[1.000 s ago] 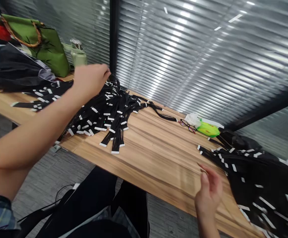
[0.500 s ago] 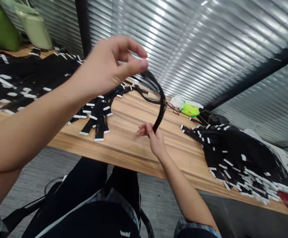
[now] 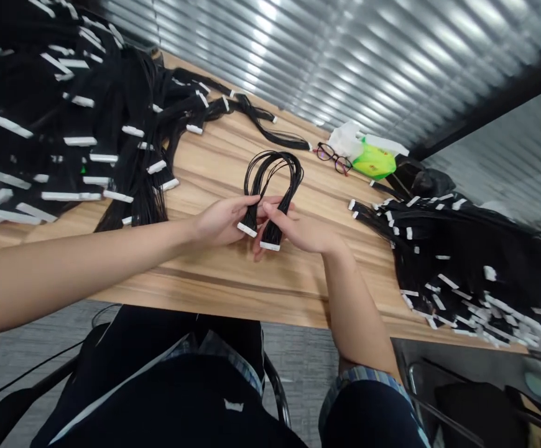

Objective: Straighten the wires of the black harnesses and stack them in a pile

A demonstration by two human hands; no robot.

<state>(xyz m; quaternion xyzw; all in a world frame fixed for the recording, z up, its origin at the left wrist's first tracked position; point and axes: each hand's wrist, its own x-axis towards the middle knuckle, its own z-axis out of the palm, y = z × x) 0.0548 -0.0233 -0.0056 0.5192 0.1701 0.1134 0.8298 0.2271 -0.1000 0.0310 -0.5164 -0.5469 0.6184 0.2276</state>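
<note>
A black wire harness (image 3: 275, 158) is bent into an upside-down U above the middle of the table, its two white connectors side by side and facing me. My left hand (image 3: 226, 221) grips the left leg of the loop just behind its connector, thumb on top. The right leg lies in my right hand (image 3: 298, 227), pinched between thumb and fingers near the other connector. Some fingers of both hands are hidden beneath the wires.
Heaped black harnesses with white connectors (image 3: 79, 141) cover the left of the wooden table (image 3: 214, 286). Another pile (image 3: 466, 261) lies at the right. Eyeglasses (image 3: 333, 157) and a green packet (image 3: 374, 160) rest by the corrugated wall (image 3: 326, 68).
My left hand has come down from its raised position to beside my right hand. The harness, earlier stretched between them, is now doubled into a loop with both ends together. The view has shifted.
</note>
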